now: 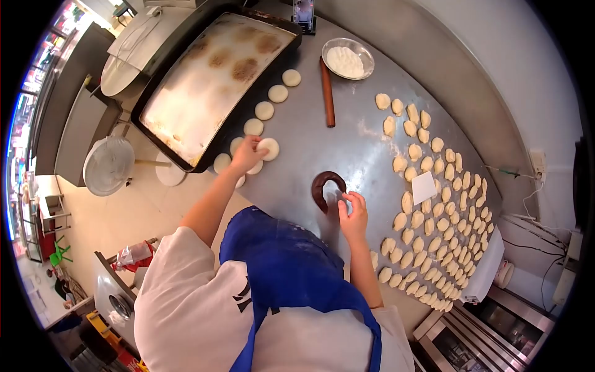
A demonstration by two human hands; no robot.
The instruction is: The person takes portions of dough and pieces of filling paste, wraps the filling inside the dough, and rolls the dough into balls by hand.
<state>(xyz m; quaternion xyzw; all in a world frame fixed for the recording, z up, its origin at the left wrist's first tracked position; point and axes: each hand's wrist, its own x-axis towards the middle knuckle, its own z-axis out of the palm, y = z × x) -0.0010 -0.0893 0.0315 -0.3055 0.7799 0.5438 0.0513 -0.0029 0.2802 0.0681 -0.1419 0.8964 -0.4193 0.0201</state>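
My left hand (249, 154) pinches the edge of a round white dough disc (269, 149) beside the row of similar discs. Those other dough discs (264, 110) lie along the left edge of the metal table, and a few are partly covered by my hand. A dark brown roll of paste (320, 190), bent like a horseshoe, rests on the table in front of me. Right at its end is my right hand (353, 216), fingers apart and holding nothing; whether the fingertips touch the paste I cannot tell.
A large black-rimmed pan (186, 93) stands at the left. A wooden rolling pin (328, 93) lies near a metal bowl of flour (347, 61). Many small dough pieces (427, 242) cover the table's right side, with a white scraper (424, 187) among them. A phone (304, 13) stands at the back.
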